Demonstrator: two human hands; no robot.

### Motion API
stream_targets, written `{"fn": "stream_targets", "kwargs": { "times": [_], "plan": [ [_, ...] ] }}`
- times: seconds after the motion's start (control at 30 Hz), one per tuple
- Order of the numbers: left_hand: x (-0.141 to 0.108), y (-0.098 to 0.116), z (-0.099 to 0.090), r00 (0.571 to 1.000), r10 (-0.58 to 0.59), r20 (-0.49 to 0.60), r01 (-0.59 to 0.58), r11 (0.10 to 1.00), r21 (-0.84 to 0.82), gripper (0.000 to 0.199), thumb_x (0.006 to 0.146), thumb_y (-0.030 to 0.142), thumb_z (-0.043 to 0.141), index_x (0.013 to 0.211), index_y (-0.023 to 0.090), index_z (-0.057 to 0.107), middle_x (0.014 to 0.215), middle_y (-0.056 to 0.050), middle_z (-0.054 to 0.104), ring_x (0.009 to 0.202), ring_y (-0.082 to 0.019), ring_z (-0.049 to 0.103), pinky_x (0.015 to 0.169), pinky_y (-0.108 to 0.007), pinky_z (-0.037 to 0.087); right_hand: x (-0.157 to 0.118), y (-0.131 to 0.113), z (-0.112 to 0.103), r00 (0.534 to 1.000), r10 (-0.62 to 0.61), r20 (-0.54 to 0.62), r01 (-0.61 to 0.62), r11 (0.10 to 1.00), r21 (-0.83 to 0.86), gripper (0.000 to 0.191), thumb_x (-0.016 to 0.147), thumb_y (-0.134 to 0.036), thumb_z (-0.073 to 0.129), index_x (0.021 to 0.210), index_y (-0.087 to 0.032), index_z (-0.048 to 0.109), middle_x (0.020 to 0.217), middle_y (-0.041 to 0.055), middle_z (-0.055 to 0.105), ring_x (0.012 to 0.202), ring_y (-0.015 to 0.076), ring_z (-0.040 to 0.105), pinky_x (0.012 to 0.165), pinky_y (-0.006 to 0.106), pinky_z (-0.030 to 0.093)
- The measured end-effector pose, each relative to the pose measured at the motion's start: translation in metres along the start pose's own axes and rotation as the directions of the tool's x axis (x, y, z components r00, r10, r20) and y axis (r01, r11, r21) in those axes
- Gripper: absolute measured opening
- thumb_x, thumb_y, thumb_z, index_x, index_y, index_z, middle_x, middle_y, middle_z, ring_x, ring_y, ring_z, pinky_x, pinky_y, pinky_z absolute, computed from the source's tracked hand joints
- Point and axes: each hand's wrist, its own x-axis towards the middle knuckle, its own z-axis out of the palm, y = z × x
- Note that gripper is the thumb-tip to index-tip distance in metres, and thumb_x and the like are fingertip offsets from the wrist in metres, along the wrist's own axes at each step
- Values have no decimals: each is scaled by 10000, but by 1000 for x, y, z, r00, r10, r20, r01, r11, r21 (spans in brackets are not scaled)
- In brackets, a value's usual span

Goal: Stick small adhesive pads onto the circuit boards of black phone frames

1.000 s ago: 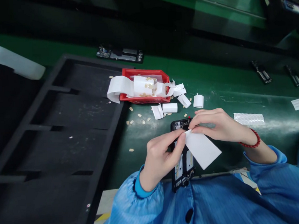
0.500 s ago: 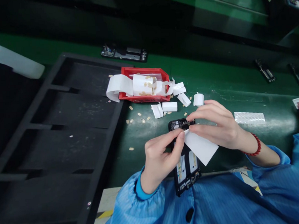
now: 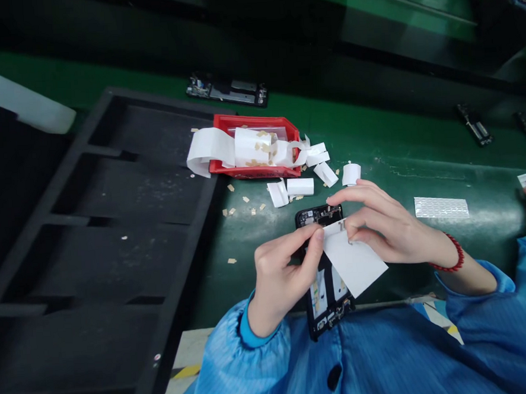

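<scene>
The left hand (image 3: 282, 273) pinches the top corner of a white sheet (image 3: 354, 263) and steadies an opened phone (image 3: 325, 273) lying at the near edge of the green table (image 3: 376, 148); the right hand (image 3: 380, 225) pinches the sheet's upper edge. A red bin (image 3: 255, 141) of paper scraps sits beyond, mid-table
</scene>
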Motion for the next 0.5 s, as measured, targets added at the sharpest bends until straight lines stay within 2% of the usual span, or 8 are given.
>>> {"fn": "stream_targets", "kwargs": {
  "times": [0.1,0.2,0.33,0.4,0.5],
  "plan": [
    [0,-10,0,996,-56,66,56,998,11,130,906,273,708,908,171,788,661,5,752,369,-75,511,457,-195,489,1,0,-5,999,37,3,-37,996,79,114,1021,-120,452,972,-204,513,1332,164,609,1202,230,609,1028,452,502],
    [2,-21,-8,977,-141,159,134,989,56,264,853,393,780,1005,178,787,645,20,736,361,-87,493,405,-210,444,8,2,-8,997,71,9,-72,996,45,96,1038,-150,448,979,-211,492,1342,165,592,1205,228,591,1022,443,490],
    [4,-20,-26,974,-123,189,96,985,145,301,897,270,724,1183,176,727,689,33,725,390,-86,522,422,-198,435,27,3,-6,999,31,37,-30,999,-30,140,1057,-155,386,963,-215,471,1339,164,595,1229,240,584,1065,477,454],
    [1,-11,-32,971,-81,224,54,991,126,377,903,211,701,1279,189,669,692,50,703,411,-85,542,439,-186,446,38,2,-2,998,-21,59,24,999,-47,162,1061,-153,359,969,-205,483,1336,176,598,1241,252,578,1042,465,470],
    [-6,1,-33,962,-39,270,25,998,52,481,893,194,712,1360,212,599,571,106,573,385,-87,512,426,-178,444,51,-1,3,992,-68,105,75,995,-60,190,1061,-148,356,977,-175,525,1338,198,601,1214,264,586,996,441,500]
  ]
}}
